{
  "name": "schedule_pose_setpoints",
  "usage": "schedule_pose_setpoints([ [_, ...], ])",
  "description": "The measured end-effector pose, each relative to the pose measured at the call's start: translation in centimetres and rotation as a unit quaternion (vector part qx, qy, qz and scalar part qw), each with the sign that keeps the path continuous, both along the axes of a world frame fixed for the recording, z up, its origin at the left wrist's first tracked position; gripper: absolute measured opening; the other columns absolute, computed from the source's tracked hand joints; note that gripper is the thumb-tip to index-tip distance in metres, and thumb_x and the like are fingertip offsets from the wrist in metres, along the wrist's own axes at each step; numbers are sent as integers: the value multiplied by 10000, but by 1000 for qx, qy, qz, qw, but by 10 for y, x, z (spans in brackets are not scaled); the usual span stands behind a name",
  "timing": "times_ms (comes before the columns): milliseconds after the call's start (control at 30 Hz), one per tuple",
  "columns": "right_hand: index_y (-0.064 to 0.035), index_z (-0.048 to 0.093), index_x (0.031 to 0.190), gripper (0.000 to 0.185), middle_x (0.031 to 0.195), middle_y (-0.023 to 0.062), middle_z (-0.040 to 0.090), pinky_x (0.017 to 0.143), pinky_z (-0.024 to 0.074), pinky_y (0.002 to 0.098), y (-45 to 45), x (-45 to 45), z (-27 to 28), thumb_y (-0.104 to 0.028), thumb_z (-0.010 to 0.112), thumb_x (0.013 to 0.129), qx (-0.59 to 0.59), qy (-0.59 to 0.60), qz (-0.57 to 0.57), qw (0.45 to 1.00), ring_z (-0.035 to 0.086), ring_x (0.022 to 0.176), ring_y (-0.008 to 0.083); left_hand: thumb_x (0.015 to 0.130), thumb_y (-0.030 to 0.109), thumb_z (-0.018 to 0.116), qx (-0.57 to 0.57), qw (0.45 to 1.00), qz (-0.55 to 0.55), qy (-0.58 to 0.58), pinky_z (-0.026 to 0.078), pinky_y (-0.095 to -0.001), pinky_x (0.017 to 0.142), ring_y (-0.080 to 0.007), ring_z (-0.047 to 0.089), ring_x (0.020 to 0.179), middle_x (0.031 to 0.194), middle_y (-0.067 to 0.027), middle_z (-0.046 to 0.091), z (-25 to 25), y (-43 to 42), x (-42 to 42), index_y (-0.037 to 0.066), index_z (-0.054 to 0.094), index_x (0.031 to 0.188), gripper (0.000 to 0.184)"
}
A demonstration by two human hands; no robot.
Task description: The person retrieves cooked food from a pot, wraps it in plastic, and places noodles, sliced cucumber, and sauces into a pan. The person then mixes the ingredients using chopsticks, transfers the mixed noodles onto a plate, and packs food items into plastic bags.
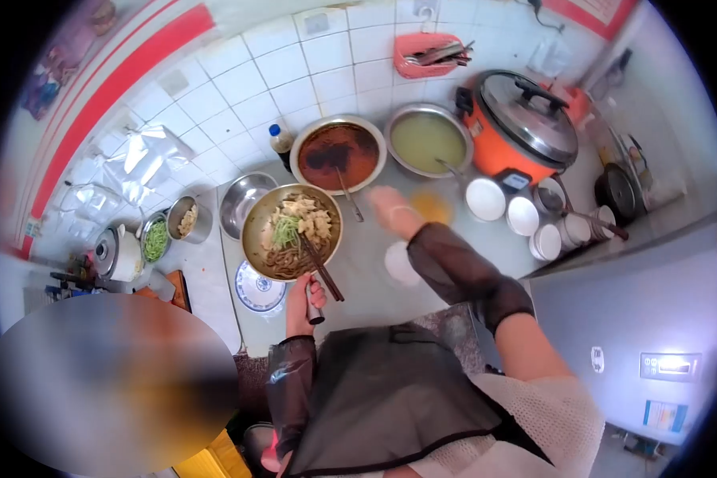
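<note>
My left hand (pixel 305 299) is wrapped around the handle of a round pan (pixel 251 247), tilting it slightly over the counter. In the pan are brown noodles (pixel 283 261), pale shredded pieces (pixel 315 221) and green shreds (pixel 284 233). A pair of dark chopsticks (pixel 323 271) leans across the pan's rim. My right hand (pixel 392 210) is in the air to the right of the pan, smeared by motion, so its fingers do not show clearly. Close to it, a ladle (pixel 349 195) rests in a steel basin of red sauce (pixel 350 151).
A basin of pale broth (pixel 429 142), an orange cooker (pixel 518 127) and stacked white bowls (pixel 546 241) stand on the right. On the left are a steel bowl (pixel 247 199), a blue-patterned plate (pixel 260 285) and a pot of pale pieces (pixel 188 221). A dark bottle (pixel 280 146) stands behind.
</note>
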State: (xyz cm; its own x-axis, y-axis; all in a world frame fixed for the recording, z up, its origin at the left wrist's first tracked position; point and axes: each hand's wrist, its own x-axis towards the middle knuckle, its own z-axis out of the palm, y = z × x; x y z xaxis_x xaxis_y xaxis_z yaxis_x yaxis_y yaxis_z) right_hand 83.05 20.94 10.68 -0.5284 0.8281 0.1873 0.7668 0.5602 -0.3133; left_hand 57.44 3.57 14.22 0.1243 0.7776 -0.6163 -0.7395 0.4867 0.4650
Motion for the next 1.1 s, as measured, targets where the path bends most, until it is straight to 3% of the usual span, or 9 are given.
schedule_pose_setpoints([
  [167,-139,585,1106,449,1085,117,556,871,427,470,-116,16,-15,-311,699,707,-111,-155,-116,975,537,1025,318,933,191,471,10,999,8,35,300,-226,398,-84,351,461,657,-15,411,-14,-6,-8,43,461,851,169],
  [233,-263,465,1298,733,1291,79,430,939,375,559,-133,22,-60,-375,742,629,-102,-195,-150,964,413,1169,348,933,188,469,6,999,2,34,299,-223,396,-81,351,462,657,-15,409,-15,-11,-6,42,462,853,167],
  [333,-265,464,1296,743,1309,91,416,914,396,555,-132,44,-43,-352,744,613,-248,-163,-151,943,391,1180,369,935,181,467,10,1000,9,26,300,-220,396,-78,351,462,658,-12,406,-14,-10,-12,41,462,856,161],
  [500,-245,425,1311,786,1360,115,357,936,346,610,-150,161,-95,-373,764,613,-190,-196,-195,942,299,1270,386,931,180,479,21,999,23,7,299,-220,402,-79,349,467,663,-14,408,-23,-14,-12,40,463,857,159],
  [633,-228,398,1341,793,1344,126,386,973,329,581,-151,188,-61,-339,754,642,-119,-194,-229,946,297,1290,373,928,174,474,13,999,29,-12,297,-223,405,-82,346,462,658,-13,401,-24,-14,-14,40,455,847,158],
  [700,-187,378,1365,763,1249,138,467,949,374,499,-135,175,-48,-272,728,692,33,-115,-222,968,414,1198,347,930,174,471,18,999,49,-3,298,-225,405,-83,346,461,658,-13,401,-21,-14,-12,41,452,843,160],
  [767,-158,359,1387,731,1083,147,536,869,413,455,-97,113,-31,-192,687,735,-27,-126,-189,973,513,1033,337,930,175,469,9,999,37,-9,300,-228,405,-83,348,463,660,-13,403,-24,-14,-13,44,447,837,162],
  [900,-136,521,1237,494,912,149,546,748,448,450,-36,-12,-7,-107,606,751,-8,67,16,998,541,888,341,926,182,475,9,999,41,10,316,-231,411,-85,357,469,654,-16,406,-15,-11,-7,38,450,843,167],
  [1100,-74,590,975,218,886,140,586,721,493,423,31,-67,-1,-96,577,758,18,-122,103,987,582,882,314,926,187,473,15,999,36,26,328,-248,414,-98,384,484,647,-22,426,-13,-9,-6,24,448,849,182],
])
